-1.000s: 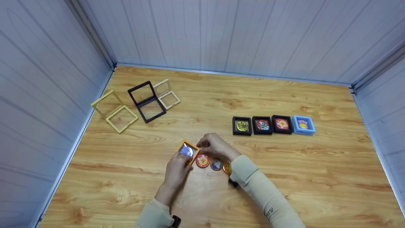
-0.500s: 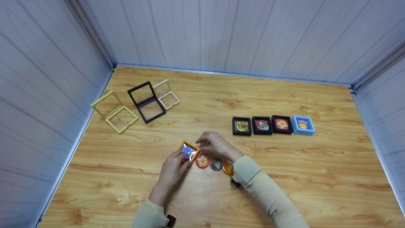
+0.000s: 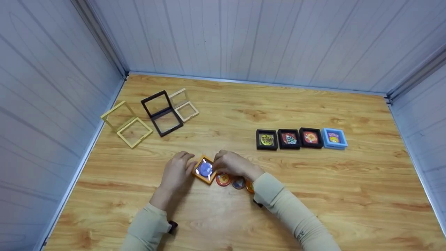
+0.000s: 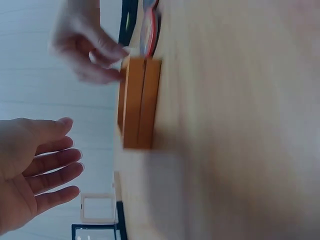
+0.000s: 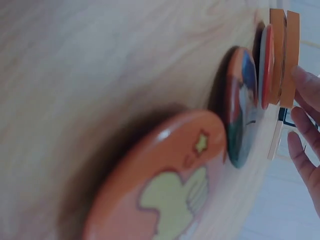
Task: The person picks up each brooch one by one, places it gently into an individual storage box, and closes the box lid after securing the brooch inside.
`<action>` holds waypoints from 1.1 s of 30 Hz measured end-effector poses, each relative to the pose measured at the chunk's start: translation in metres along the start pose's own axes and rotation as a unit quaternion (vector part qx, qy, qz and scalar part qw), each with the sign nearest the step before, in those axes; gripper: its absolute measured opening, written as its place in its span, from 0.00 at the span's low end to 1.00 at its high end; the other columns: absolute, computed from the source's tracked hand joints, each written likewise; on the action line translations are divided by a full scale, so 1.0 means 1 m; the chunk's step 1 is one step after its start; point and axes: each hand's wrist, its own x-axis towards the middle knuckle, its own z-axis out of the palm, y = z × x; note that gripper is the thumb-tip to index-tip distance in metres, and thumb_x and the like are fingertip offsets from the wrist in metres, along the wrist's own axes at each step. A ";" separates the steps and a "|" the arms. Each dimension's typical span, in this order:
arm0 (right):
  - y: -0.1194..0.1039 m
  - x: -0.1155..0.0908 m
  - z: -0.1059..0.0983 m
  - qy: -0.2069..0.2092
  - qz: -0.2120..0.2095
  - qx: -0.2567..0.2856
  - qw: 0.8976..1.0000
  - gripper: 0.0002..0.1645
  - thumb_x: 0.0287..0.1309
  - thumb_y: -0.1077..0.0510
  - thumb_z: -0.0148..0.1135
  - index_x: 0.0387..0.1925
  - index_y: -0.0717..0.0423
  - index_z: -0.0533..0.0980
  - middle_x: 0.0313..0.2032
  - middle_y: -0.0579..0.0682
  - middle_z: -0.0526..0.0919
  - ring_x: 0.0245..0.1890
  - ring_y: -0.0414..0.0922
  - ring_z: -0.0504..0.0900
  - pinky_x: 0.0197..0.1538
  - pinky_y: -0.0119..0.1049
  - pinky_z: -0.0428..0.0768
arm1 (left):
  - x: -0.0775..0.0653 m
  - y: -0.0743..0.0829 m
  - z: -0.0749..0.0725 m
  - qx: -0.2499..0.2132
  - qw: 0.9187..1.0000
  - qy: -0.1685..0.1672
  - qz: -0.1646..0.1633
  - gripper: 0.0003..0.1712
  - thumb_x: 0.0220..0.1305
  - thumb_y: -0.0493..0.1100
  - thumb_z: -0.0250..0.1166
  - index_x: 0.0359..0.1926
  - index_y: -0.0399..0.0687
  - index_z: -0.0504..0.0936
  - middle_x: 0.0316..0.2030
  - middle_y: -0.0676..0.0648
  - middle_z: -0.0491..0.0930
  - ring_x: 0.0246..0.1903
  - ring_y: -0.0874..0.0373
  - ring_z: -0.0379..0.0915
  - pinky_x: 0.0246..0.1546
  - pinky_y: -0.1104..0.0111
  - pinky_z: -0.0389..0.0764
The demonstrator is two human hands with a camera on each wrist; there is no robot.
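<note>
Orange frame case lies closed on the desk beside three round badges; right hand pinches its edge, steadying it, while left hand hovers, fingers spread.

Both arms reach in from the bottom of the head view, sleeves (pale beige) down to the wrists. The left hand sits at centre frame, fingers straight and spread. The right hand lies just right of it, fingers bent downward.
</note>
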 end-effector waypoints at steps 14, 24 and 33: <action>0.008 -0.008 -0.001 0.052 0.037 -0.010 0.998 0.06 0.53 0.61 0.60 0.30 0.54 0.83 0.29 0.45 0.77 0.32 0.39 0.72 0.36 0.30 0.72 | 0.068 -0.036 -0.029 0.054 0.998 -0.007 0.012 0.13 0.56 0.36 0.60 0.40 0.29 0.77 0.37 0.34 0.76 0.35 0.42 0.75 0.35 0.56 0.77; 0.015 -0.024 -0.011 0.064 0.142 0.005 0.988 0.05 0.50 0.61 0.63 0.31 0.56 0.82 0.29 0.46 0.76 0.32 0.40 0.74 0.37 0.30 0.74 | 0.127 -0.055 -0.044 0.104 0.992 -0.051 -0.044 0.24 0.59 0.36 0.56 0.53 0.23 0.65 0.53 0.30 0.63 0.49 0.38 0.64 0.41 0.55 0.75; 0.013 -0.044 -0.014 0.083 0.212 0.041 0.973 0.06 0.48 0.64 0.63 0.31 0.58 0.82 0.30 0.48 0.78 0.31 0.42 0.76 0.36 0.31 0.76 | 0.164 -0.063 -0.043 0.104 0.982 -0.137 -0.078 0.34 0.63 0.38 0.53 0.63 0.28 0.48 0.63 0.31 0.46 0.62 0.38 0.43 0.58 0.55 0.57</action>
